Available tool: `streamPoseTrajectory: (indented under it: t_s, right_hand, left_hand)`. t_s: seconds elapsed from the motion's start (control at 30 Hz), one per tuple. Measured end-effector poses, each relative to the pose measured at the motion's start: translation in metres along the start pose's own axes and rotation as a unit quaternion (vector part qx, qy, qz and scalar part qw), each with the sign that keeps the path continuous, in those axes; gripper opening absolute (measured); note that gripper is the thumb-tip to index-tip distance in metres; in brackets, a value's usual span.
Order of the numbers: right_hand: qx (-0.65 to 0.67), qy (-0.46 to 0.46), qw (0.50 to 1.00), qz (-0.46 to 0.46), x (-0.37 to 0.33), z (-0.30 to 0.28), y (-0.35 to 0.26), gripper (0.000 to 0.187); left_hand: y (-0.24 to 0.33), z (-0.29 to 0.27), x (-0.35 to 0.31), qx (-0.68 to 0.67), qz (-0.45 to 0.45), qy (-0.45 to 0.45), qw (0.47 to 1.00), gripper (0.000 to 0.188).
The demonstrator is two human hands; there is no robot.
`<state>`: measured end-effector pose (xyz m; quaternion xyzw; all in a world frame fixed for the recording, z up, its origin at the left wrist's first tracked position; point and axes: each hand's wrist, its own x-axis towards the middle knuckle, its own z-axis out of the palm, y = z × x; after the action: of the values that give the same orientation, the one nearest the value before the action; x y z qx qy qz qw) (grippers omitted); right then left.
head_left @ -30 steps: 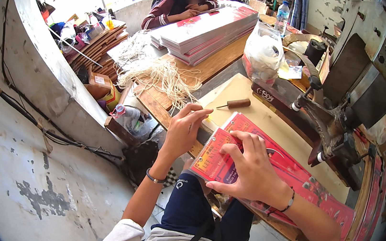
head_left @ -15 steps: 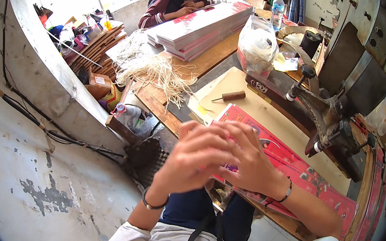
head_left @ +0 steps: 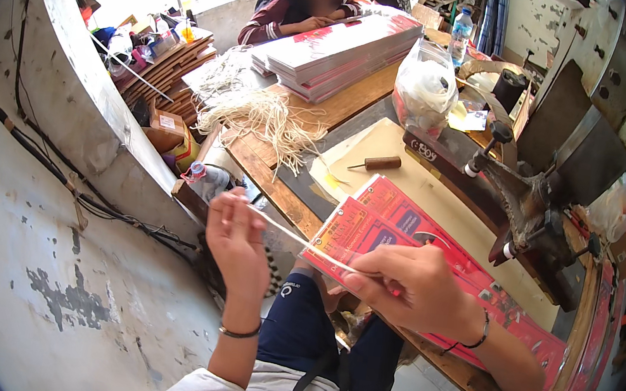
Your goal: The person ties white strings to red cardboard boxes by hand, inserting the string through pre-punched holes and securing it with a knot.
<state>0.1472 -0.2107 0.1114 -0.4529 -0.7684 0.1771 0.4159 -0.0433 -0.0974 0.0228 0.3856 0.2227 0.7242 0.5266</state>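
A white cord [head_left: 289, 231] stretches between my two hands over the near corner of the red printed sheets [head_left: 441, 267]. My left hand [head_left: 235, 241] is raised off the table's edge, its fingers closed on one end of the cord. At the sheets' near edge, my right hand [head_left: 422, 291] pinches the cord between thumb and fingers. Whether it also grips the top sheet is hidden. Small metal eyelets show near the sheets' left corners. Beyond them, an awl [head_left: 381, 162] with a wooden handle lies on a tan board [head_left: 367, 136].
A heap of loose cords [head_left: 279, 125] lies on the far left of the table. Behind it rises a tall stack of printed sheets [head_left: 338, 50], where another person [head_left: 296, 14] sits. A dark metal clamp device [head_left: 520, 194] and a plastic bag [head_left: 427, 84] stand at the right and back.
My hands were together above the sheets. Now they have parted, left hand to the left and right hand lower right, with the cord pulled out between them. The view has shifted slightly.
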Motion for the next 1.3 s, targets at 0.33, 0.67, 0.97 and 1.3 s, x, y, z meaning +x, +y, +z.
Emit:
streamPoseTrajectory:
  t_s: [0.33,0.67,0.97,1.3]
  right_hand:
    - [-0.277,0.104,0.953,-0.06,0.007,-0.051,0.021,0.01]
    - [-0.192,0.039,0.979,-0.065,0.018,-0.002,0.0,0.032]
    - [0.127,0.036,0.986,0.103,-0.003,0.026,0.017,0.027]
    - [0.131,0.388,0.91,-0.067,-0.026,-0.122,-0.022,0.022]
  left_hand:
    - [0.012,-0.106,0.04,-0.027,0.013,0.12,0.992,0.01]
    - [0.031,-0.005,-0.026,0.025,-0.005,-0.253,0.967,0.007]
    - [0.024,0.012,-0.017,0.21,0.18,-0.34,0.899,0.018]
    - [0.0,-0.027,-0.02,0.201,-0.258,-0.243,0.913,0.022]
